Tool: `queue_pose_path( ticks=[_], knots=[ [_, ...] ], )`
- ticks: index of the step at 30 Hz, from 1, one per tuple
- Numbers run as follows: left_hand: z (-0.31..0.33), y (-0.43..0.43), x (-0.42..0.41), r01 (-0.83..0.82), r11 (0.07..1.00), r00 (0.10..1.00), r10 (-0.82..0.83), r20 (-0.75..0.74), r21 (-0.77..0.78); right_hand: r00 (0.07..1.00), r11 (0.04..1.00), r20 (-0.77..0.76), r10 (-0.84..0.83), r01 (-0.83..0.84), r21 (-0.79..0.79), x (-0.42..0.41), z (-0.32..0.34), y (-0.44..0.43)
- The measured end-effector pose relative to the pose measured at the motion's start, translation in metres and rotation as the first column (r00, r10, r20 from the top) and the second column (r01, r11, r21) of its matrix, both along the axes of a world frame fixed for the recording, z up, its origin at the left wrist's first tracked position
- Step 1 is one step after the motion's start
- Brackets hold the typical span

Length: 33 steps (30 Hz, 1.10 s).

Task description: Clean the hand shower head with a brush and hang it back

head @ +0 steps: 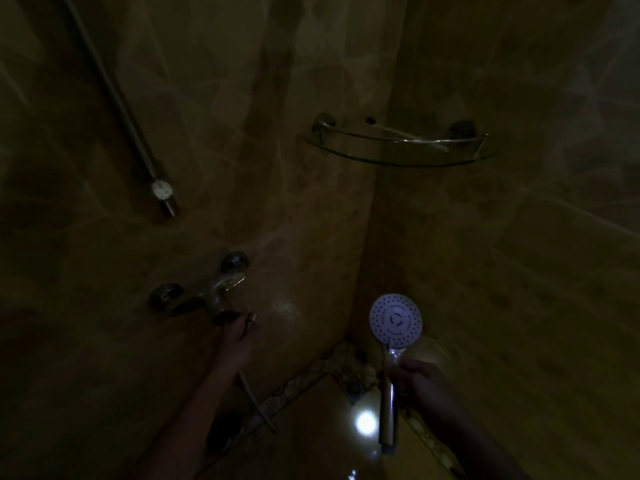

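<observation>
Dim shower corner, both hands up.
Right hand (420, 382) grips the shower head (395, 319) handle, face up; left hand (239, 332) reaches the mixer tap (214, 294), its grip too dark to tell.

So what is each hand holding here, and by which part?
Right hand grips the hand shower head by its handle. Left hand is at the tap lever; grip unclear.

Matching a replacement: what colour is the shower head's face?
White with dark dotted holes, on the shower head, in the head view.
</observation>
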<state>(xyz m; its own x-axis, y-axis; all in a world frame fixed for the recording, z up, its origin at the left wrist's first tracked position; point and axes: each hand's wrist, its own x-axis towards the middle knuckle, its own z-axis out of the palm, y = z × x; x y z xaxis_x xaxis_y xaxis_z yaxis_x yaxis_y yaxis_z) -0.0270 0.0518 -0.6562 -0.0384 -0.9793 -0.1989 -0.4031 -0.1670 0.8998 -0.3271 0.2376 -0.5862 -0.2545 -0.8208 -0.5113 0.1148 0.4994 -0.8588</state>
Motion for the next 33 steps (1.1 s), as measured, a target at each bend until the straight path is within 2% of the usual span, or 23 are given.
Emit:
queue_pose_path(
  ticks=[9, 13, 18, 24, 28, 33],
  knots=[
    [0.034, 0.025, -0.002, 0.000, 1.000, 1.000, 0.000, -0.028, -0.008, 0.999, 0.999, -0.004, 0.033, -0.033, 0.039, -0.005, -0.010, 0.003],
    [0.027, 0.035, -0.014, 0.064, 0.997, 0.997, -0.061, 0.043, -0.054, 0.999, 0.998, -0.001, 0.041, -0.041, 0.054, -0.006, -0.016, -0.003],
    [0.027, 0.079, -0.066, 0.181, 0.983, 0.968, -0.184, 0.170, 0.035, 0.999, 0.998, 0.043, -0.002, -0.001, 0.068, -0.009, -0.040, -0.018],
    [-0.007, 0.097, -0.134, 0.286, 0.957, 0.879, -0.283, 0.383, 0.052, 0.989, 0.984, -0.021, -0.146, 0.147, 0.104, -0.018, -0.096, -0.040],
    [-0.019, 0.089, -0.175, 0.364, 0.930, 0.766, -0.327, 0.553, 0.045, 0.979, 0.971, -0.040, -0.201, 0.205, 0.120, -0.026, -0.125, -0.059],
    [-0.034, 0.074, -0.201, 0.376, 0.921, 0.723, -0.359, 0.591, 0.099, 0.975, 0.950, -0.031, -0.219, 0.220, 0.220, -0.044, -0.162, -0.078]
  ],
)
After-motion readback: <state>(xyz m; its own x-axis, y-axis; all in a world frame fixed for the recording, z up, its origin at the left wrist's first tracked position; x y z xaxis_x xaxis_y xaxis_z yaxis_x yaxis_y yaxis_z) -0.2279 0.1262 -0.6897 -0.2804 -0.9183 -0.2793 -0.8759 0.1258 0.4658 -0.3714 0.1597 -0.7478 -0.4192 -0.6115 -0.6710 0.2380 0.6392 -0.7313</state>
